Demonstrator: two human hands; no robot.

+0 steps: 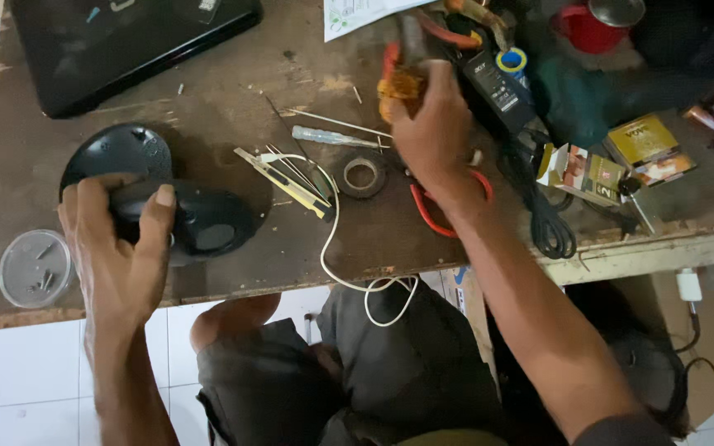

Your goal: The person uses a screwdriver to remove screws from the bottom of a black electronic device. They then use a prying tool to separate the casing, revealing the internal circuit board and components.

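Knees [241,318] over white tiles — worn wooden bench [233,99]; left hand [117,248] grips black housing [183,219], right hand [431,132] clutches orange tool [397,83].

Left hand [121,248] near the desk's front-left edge, fingers curled tight, thumb up, right hand [431,124] reaching farther — toward the back edge — fingers closed, forearm bare

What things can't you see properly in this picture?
- Head view: the orange-handled tool is motion-blurred and half covered by the right hand.
- The black device is partly hidden under the left hand.
- The bits in the clear round dish are too small to tell.
- The red cup is cut off by the top edge.
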